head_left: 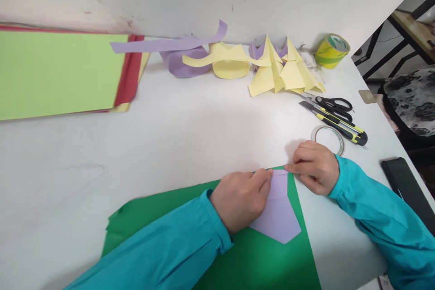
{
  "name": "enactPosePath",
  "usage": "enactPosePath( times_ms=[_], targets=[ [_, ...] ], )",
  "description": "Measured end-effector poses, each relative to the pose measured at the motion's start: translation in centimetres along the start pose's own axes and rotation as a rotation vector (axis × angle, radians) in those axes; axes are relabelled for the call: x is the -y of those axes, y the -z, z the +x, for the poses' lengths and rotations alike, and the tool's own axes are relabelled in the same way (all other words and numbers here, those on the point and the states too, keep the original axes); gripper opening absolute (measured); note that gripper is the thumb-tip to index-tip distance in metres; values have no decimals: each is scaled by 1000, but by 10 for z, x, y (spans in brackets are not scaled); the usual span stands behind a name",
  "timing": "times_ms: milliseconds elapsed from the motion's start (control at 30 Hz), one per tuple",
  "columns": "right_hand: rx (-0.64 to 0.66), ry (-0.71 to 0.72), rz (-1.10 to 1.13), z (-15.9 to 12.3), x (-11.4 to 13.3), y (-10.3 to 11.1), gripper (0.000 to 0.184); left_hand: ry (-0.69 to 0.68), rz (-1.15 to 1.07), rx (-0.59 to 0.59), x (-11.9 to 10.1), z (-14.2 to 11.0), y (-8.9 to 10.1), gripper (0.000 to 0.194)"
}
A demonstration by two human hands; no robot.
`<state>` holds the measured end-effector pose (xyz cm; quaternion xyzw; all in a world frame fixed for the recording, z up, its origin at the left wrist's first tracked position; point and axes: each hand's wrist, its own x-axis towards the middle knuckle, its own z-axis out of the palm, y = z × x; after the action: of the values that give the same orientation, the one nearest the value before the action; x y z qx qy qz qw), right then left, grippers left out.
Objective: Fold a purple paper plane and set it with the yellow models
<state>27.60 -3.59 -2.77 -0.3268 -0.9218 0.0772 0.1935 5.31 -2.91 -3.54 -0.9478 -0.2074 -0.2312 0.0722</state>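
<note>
Along the back of our white table [190,118] we see a stack of coloured paper sheets [57,72], lime green on top with red and yellow edges showing. Beside it lie curled purple strips [176,47], a yellow paper loop [231,65] and folded yellow paper shapes [282,70]. A yellow-green tape roll [331,50] leans against the wall. Nearer, black scissors [335,106] touch a yellow utility knife [335,122], a clear tape roll [329,138] just beside them, a dark phone [406,186] at the table edge.
</note>
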Motion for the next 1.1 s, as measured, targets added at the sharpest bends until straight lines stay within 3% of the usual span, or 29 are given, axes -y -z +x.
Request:
enactPosePath(
  times_ms=[200,467,1100],
  targets=[
    [27,13,-50,5,10,-2,32,2,-9,3,-1,0,-1,22],
    [8,-4,-185,14,25,-7,22,21,19,9,-4,-1,2,19],
    [99,37,-173,5,6,9,22,7,90,11,-4,-5,-3,14]
  ],
)
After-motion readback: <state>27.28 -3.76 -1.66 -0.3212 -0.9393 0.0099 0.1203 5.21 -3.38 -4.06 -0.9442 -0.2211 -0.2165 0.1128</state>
